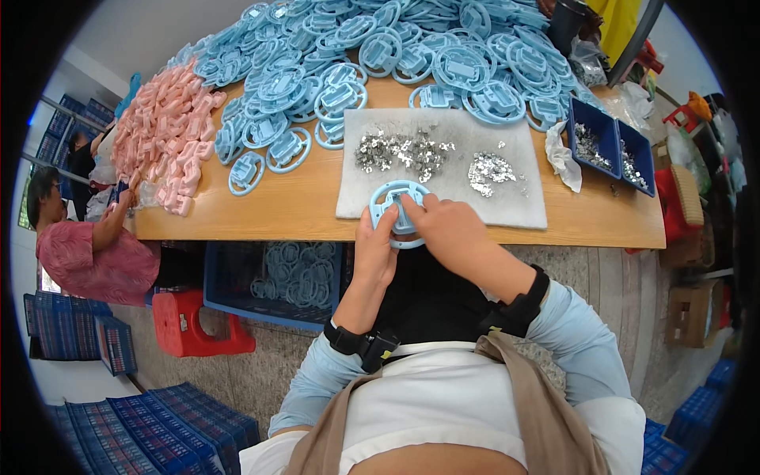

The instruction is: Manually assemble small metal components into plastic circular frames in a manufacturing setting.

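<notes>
Blue ring part held in both hands at the bench's near edge

Writing: dark-blue stacks at lower left bore rows of pale marks, too small to read; a yellow-green mark on each black wrist strap was likewise illegible.

Hands: left hand was closed around the near-left rim of the blue ring part, thumb laid across its face. Right hand was curled, fingertips drawn close together against the ring's middle; could not tell whether they pinched a small piece.

Position: ring held over the near edge of the white pad on the bench; contact with the pad could not be judged.

Orientation: open face pointed up toward the wearer. Outline round; the inner block's long axis was partly covered by fingers, direction uncertain.

Nearby: two silver metal-piece heaps lay on the pad, beyond the hands.
</notes>
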